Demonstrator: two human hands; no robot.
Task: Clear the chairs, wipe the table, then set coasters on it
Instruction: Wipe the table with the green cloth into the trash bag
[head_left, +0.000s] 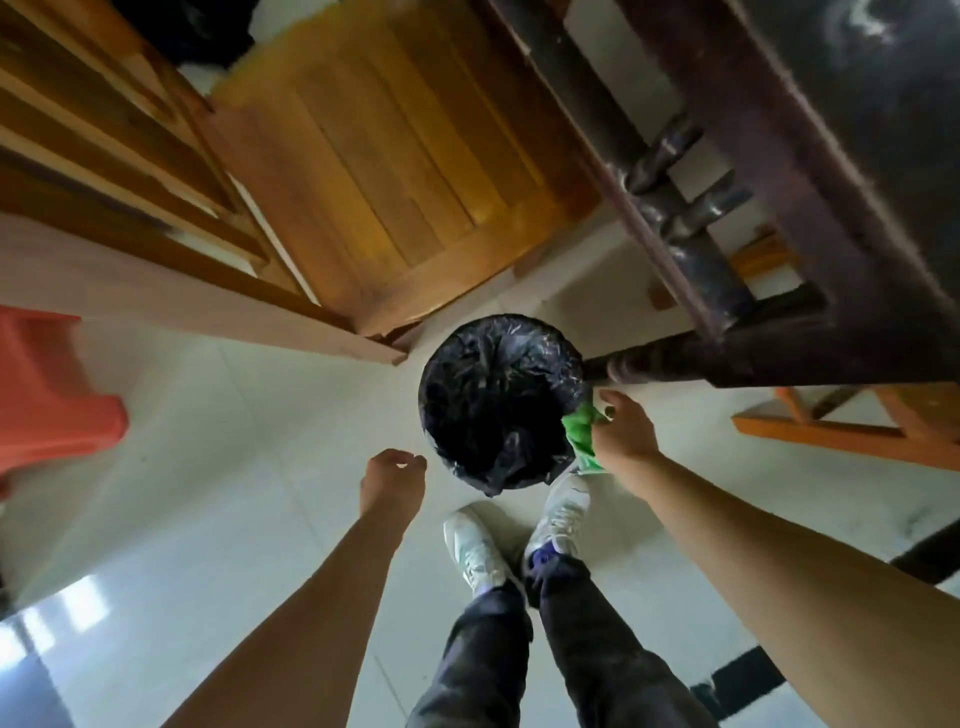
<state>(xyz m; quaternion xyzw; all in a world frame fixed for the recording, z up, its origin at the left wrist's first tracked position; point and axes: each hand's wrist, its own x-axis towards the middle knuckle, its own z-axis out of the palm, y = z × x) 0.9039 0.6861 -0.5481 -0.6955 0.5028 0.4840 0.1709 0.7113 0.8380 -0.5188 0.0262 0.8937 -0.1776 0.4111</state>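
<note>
two white sneakers (475, 551) on pale floor tiles (234, 441), dark trousers (597, 649) above them. left hand (392, 480) hangs over the floor, fingers loosely curled, holding nothing. right hand (623, 439) grips a bunched green cloth (582, 434) at the rim of a round bin with black liner (498, 405), just ahead of the toes. beyond the bin: wooden chair seat (405, 156). dark table (831, 156) at upper right, one leg beside the bin. red plastic stool (52, 384) at far left.

My right hand (623, 434) grips the crumpled green cloth (583, 434) just below the near corner of the dark surface (810, 171), and the slatted wooden chair (415, 156) stands beside its edge.
</note>
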